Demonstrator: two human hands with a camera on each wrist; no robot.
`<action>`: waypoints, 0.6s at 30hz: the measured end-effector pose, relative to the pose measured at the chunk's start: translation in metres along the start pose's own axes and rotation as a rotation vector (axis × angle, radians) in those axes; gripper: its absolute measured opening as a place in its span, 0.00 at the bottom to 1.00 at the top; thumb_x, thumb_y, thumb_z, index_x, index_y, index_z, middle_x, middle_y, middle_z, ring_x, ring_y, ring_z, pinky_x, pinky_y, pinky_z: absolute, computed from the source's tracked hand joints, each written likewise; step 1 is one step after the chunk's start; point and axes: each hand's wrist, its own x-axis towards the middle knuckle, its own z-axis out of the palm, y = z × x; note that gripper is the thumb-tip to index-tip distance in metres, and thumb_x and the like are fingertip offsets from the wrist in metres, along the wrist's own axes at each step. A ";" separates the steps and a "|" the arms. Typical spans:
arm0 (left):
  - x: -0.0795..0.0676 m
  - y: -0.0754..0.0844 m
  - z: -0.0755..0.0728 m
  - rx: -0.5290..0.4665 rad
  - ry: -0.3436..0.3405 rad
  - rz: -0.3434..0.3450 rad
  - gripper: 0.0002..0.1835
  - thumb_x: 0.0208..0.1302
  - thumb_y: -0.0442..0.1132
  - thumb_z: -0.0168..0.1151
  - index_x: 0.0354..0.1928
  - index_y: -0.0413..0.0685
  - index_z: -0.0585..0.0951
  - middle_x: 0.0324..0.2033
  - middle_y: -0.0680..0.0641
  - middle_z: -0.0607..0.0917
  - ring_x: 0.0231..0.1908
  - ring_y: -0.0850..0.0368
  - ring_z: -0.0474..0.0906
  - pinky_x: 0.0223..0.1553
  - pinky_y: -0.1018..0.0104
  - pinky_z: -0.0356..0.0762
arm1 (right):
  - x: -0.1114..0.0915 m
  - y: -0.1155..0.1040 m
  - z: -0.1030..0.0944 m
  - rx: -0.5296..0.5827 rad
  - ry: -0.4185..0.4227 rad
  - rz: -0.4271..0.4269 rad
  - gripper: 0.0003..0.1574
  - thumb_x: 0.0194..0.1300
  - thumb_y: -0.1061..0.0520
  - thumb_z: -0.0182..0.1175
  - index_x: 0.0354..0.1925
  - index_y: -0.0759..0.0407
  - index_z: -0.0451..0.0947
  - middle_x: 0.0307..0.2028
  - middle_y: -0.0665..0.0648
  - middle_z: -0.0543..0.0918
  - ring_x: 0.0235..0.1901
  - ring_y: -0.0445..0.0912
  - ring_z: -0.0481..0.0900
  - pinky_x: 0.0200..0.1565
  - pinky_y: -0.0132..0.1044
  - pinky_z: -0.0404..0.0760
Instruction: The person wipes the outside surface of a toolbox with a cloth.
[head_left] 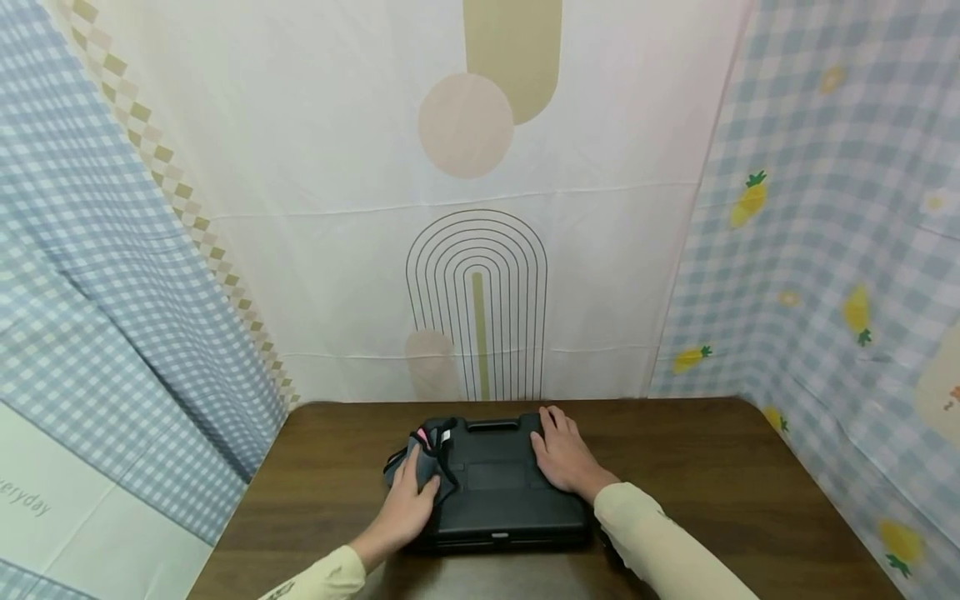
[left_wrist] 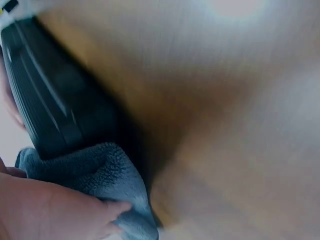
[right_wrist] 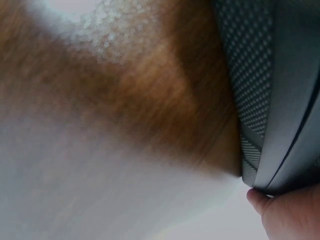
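A black plastic case (head_left: 495, 477) lies flat on the wooden table, its handle (head_left: 492, 425) at the far side and a small latch at the near edge. My left hand (head_left: 405, 506) holds a grey-blue fluffy cloth (head_left: 442, 483) with black edging against the case's left side. The same cloth (left_wrist: 100, 170) bunches under that hand (left_wrist: 55, 210) in the left wrist view, beside the case's ridged side (left_wrist: 55, 95). My right hand (head_left: 564, 454) rests on the case's right edge, fingers extended toward the far corner. In the right wrist view a fingertip (right_wrist: 255, 197) meets the case's corner, beside its textured side (right_wrist: 247, 65).
The brown wooden table (head_left: 690, 475) extends to both sides of the case. Behind it hangs a pale printed curtain (head_left: 337, 292), with blue checked cloths (head_left: 112, 208) at left and right. A small dark object beside the case's near right corner is partly hidden by my right sleeve (head_left: 660, 533).
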 end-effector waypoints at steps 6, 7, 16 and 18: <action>0.042 0.003 0.001 -0.028 0.004 -0.036 0.38 0.81 0.47 0.50 0.87 0.49 0.52 0.83 0.29 0.56 0.81 0.25 0.54 0.77 0.28 0.59 | 0.000 0.000 0.000 0.003 0.005 -0.007 0.40 0.88 0.44 0.42 0.84 0.65 0.53 0.84 0.70 0.53 0.82 0.71 0.54 0.78 0.67 0.62; 0.049 0.004 0.002 -0.019 0.005 -0.037 0.38 0.81 0.47 0.49 0.87 0.50 0.52 0.83 0.30 0.55 0.82 0.26 0.54 0.77 0.29 0.59 | 0.000 0.000 0.000 0.002 0.008 -0.008 0.40 0.88 0.45 0.43 0.84 0.65 0.53 0.84 0.70 0.53 0.82 0.71 0.54 0.77 0.67 0.63; 0.085 0.010 0.000 0.027 -0.023 -0.032 0.34 0.81 0.46 0.46 0.85 0.49 0.58 0.82 0.30 0.59 0.80 0.27 0.58 0.76 0.31 0.63 | 0.000 -0.001 -0.002 -0.005 0.000 -0.010 0.40 0.88 0.45 0.42 0.85 0.65 0.52 0.84 0.70 0.52 0.82 0.72 0.53 0.78 0.68 0.62; 0.089 0.014 -0.002 0.049 -0.058 -0.038 0.34 0.81 0.47 0.43 0.85 0.48 0.58 0.81 0.30 0.59 0.80 0.26 0.57 0.75 0.30 0.64 | 0.000 -0.002 -0.003 -0.005 0.001 -0.012 0.40 0.88 0.46 0.42 0.85 0.65 0.52 0.84 0.71 0.52 0.82 0.72 0.53 0.77 0.68 0.62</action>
